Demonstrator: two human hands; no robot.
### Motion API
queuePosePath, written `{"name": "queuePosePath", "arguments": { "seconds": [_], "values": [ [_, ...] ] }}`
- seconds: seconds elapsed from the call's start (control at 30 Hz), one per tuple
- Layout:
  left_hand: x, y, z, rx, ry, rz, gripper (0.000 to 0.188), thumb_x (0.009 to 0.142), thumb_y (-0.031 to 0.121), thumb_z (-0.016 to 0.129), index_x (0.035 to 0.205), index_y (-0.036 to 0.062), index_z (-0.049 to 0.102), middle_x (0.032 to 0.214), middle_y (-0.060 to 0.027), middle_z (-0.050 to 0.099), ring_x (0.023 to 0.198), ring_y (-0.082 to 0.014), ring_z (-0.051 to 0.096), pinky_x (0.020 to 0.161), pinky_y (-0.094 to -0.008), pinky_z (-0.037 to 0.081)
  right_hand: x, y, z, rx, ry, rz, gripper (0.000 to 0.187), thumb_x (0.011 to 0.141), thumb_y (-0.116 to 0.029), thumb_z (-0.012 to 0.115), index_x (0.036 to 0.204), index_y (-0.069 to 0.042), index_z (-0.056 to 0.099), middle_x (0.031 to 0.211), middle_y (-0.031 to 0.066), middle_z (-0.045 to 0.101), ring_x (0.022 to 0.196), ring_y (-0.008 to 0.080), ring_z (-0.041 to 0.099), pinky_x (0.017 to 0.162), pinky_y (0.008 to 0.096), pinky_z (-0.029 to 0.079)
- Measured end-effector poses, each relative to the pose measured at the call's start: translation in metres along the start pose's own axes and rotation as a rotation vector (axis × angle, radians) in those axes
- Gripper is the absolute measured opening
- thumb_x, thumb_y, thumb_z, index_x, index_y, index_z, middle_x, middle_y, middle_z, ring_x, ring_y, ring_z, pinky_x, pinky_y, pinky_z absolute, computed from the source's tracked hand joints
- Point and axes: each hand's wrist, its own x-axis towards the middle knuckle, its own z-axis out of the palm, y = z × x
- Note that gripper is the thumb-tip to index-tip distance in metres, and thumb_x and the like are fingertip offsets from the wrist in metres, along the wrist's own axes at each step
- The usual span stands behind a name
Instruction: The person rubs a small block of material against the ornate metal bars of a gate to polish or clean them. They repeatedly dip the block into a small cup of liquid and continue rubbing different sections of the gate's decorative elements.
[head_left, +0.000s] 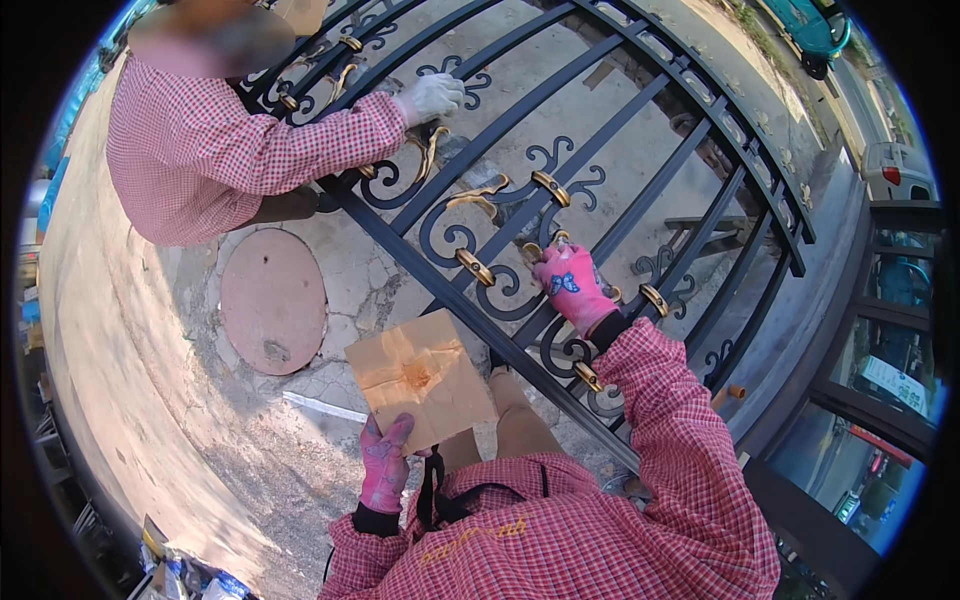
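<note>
A square piece of cardboard [412, 352] with an orange-brown smear in its middle is held flat by my left hand [384, 468], in a pink glove. My right hand [576, 286], in a pink glove with a blue butterfly, is at a scroll ornament of the black metal railing [400, 247]. Its fingers are curled together against the gold-coloured scroll tip; whatever may be pinched in them is hidden. Gold-coloured collars [550, 188] sit on the bars around it, between black curls.
Across the railing at the upper left, another person in a checked jacket [190, 150] reaches a white-gloved hand [432, 98] to the bars. A round pinkish cover [272, 300] lies in the cracked concrete. Dark-framed glass panels [870, 375] stand at the right, and vehicles farther off.
</note>
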Motion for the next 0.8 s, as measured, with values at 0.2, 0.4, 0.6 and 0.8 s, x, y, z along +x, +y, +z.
{"name": "queuePosePath", "arguments": {
  "seconds": [0.2, 0.4, 0.6, 0.8],
  "values": [
    [-0.003, 0.004, -0.009, -0.02, 0.02, 0.01, 0.047, 0.08, 0.023, 0.064, 0.118, 0.0022, 0.047, 0.095, -0.0083, 0.059, 0.07, -0.017, 0.063, 0.044, -0.0243, 0.052, -0.006, -0.018, -0.05, 0.248, 0.133, 0.164, 0.016, 0.07, -0.015, 0.066, 0.086, -0.013, 0.068, 0.082, 0.0102, 0.061, 0.082, 0.0286, 0.06, 0.073, 0.0404, 0.045],
    [-0.004, 0.027, 0.015, 0.045, -0.201, 0.023, 0.046, 0.081, 0.023, 0.065, 0.116, 0.0011, 0.046, 0.096, -0.0097, 0.059, 0.073, -0.0193, 0.065, 0.05, -0.0256, 0.054, -0.112, -0.058, -0.073, 1.023, 0.245, 0.482, 0.018, 0.075, -0.014, 0.067, 0.092, -0.008, 0.065, 0.08, 0.0108, 0.06, 0.075, 0.0223, 0.061, 0.065, 0.0308, 0.047],
    [0.016, 0.032, 0.036, 0.189, -0.546, -0.039, 0.048, 0.082, 0.02, 0.064, 0.121, 0.0013, 0.043, 0.097, -0.0101, 0.06, 0.074, -0.0195, 0.065, 0.047, -0.0259, 0.054, -0.237, -0.116, -0.064, 1.677, 0.636, 1.033, 0.021, 0.083, -0.008, 0.063, 0.102, 0.0, 0.057, 0.091, 0.0054, 0.061, 0.08, 0.0105, 0.059, 0.069, 0.0234, 0.048],
    [-0.016, 0.007, 0.068, 0.391, -0.875, -0.237, 0.043, 0.083, 0.019, 0.064, 0.117, 0.0015, 0.047, 0.097, -0.0094, 0.06, 0.076, -0.019, 0.065, 0.048, -0.0266, 0.054, -0.341, -0.198, -0.055, 1.787, 1.014, 1.503, 0.025, 0.084, -0.007, 0.063, 0.105, 0.004, 0.055, 0.096, 0.0097, 0.063, 0.084, 0.0147, 0.062, 0.075, 0.0255, 0.052]
  ]
}}
